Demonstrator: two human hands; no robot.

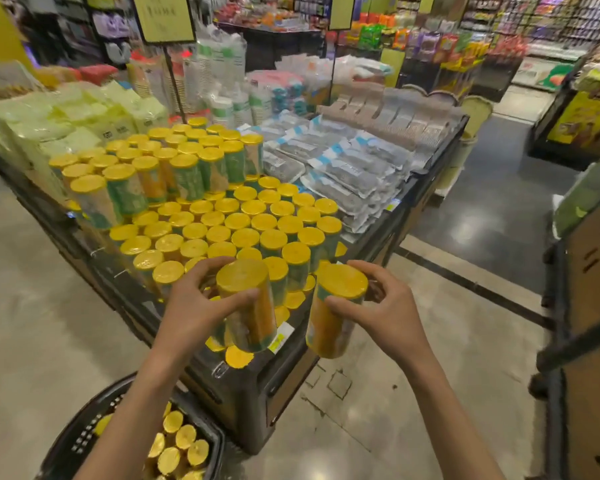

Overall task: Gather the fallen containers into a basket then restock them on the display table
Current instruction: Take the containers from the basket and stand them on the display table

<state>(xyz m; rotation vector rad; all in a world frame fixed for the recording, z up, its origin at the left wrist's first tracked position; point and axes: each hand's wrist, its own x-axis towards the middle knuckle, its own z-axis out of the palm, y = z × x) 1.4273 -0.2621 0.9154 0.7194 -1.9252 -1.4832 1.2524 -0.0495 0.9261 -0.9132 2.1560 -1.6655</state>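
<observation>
My left hand (191, 306) grips a yellow-lidded container (248, 306) near its top, over the front corner of the display table (278, 386). My right hand (385, 306) grips a second yellow-lidded container (329, 323), just off the table's front right edge. Both containers are tilted with their lids toward me. Several upright containers (222, 223) fill the table in rows, with a taller stacked block (160, 168) behind them. A black basket (84, 434) on the floor at lower left holds several more containers (181, 445), partly hidden by my left forearm.
Packs of clear plastic goods (343, 168) and pale green packs (59, 116) cover the rest of the table. A dark shelf unit (586, 323) stands at the right. Open floor (430, 393) lies between it and the table. More store displays fill the background.
</observation>
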